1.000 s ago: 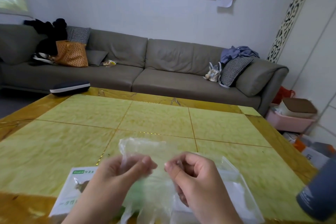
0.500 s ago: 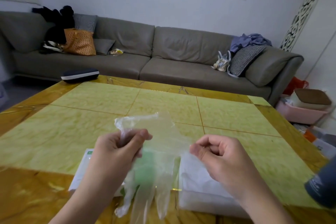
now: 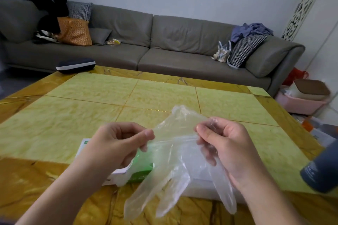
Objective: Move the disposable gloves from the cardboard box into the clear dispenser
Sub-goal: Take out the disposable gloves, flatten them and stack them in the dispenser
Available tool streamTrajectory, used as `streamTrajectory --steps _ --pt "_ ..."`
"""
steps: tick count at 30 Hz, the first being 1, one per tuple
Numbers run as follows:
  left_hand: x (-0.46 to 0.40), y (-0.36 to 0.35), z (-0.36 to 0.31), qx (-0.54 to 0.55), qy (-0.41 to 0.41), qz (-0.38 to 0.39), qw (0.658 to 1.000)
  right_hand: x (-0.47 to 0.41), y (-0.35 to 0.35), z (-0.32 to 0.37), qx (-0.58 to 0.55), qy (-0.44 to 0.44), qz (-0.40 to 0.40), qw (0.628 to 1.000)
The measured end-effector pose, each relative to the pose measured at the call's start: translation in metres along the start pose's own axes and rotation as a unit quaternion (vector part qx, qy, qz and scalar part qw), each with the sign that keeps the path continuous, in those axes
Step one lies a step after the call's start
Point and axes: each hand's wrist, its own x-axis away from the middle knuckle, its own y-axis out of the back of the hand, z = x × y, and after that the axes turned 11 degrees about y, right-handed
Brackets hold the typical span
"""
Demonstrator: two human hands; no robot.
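Gloves are the job, and I have one clear glove [image 3: 175,153] stretched between both hands above the near edge of the table [image 3: 113,93]. Going by size: the table, a broad yellow-green tiled top, carries everything. Near me on it lies the dispenser [image 3: 201,186], a pale clear-walled tray seen through the glove, with the green-and-white box [image 3: 140,171] touching or just beside its left end; I cannot tell which. At the far left corner sits a dark case [image 3: 75,65], well apart and irrelevant. A grey bottle [image 3: 321,171] intrudes at the near right.

My left hand [image 3: 117,144] pinches the glove's cuff edge between thumb and forefinger, the other fingers curled. My right hand [image 3: 226,144] grips the opposite side of the cuff, fingers curled round the film. The glove's fingers hang down toward me. I judge I am holding it taut to flatten it, since crumpled film would not lie neatly in the dispenser directly below.
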Motion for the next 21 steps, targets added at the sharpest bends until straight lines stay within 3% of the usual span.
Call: streamTrajectory --steps 2,8,11,13,15,18,21 --pt "0.000 0.005 0.000 0.001 0.000 -0.001 1.000 -0.002 0.004 0.002 0.008 -0.005 0.014 1.000" --pt "0.003 -0.005 0.002 -0.080 0.002 0.048 0.996 -0.003 0.014 0.014 0.078 -0.032 0.171 0.982" --pt "0.003 -0.004 0.001 -0.061 -0.004 0.033 0.998 -0.003 0.009 0.006 0.089 -0.023 0.133 0.987" --pt "-0.001 0.003 0.002 0.016 0.007 0.006 1.000 -0.004 0.009 0.001 0.052 -0.016 0.079 0.995" --pt "-0.002 0.009 0.004 0.058 0.021 0.027 0.998 -0.005 0.011 0.001 0.018 -0.017 0.054 0.998" --pt "0.002 0.003 0.006 -0.035 0.042 0.070 0.996 -0.005 0.011 -0.001 0.017 -0.021 0.053 0.998" --pt "0.000 -0.003 0.006 -0.040 0.028 0.066 0.997 -0.005 0.011 -0.004 0.023 -0.018 0.048 0.998"
